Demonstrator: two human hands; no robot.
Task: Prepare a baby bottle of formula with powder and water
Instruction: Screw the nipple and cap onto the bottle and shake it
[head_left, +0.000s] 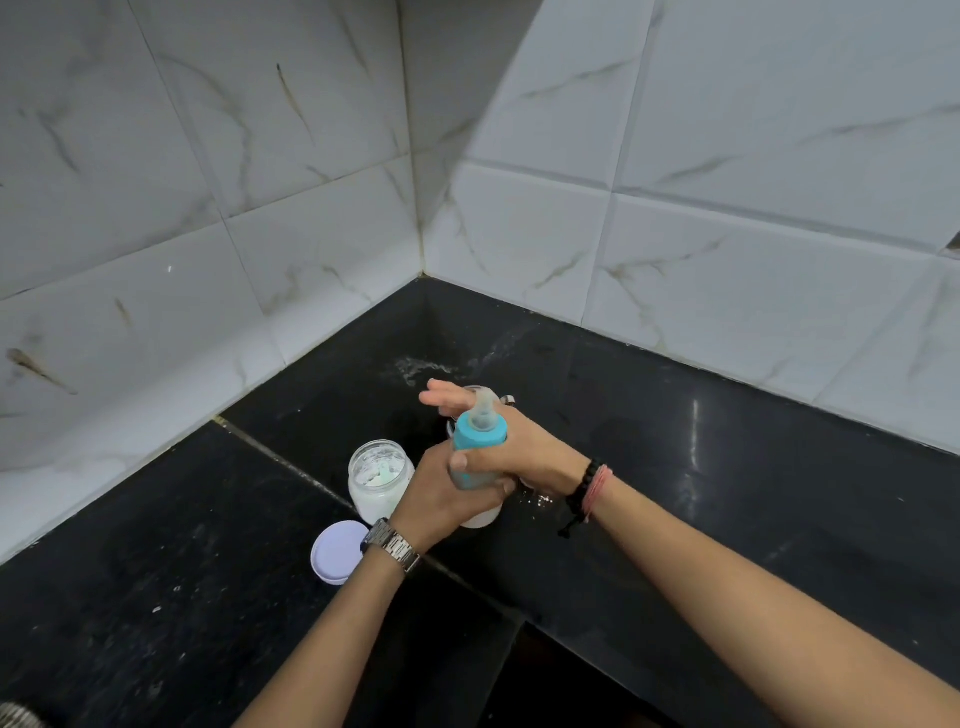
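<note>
While both hands clamped the baby bottle (475, 470) above the black counter (675, 467), left hand (441, 499) wrapped low, right hand (511, 449) partly splayed, I feared a loose teal collar (480, 434), maybe unsealed, leaking formula beside the open powder jar (379, 480).

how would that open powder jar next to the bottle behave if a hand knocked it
The powder jar looks squat and wide-based, so it would probably slide on the polished counter rather than tip. It seems well filled, so likely fairly heavy for its size. Its lid lies beside it, so a hard knock could spill powder.
</note>
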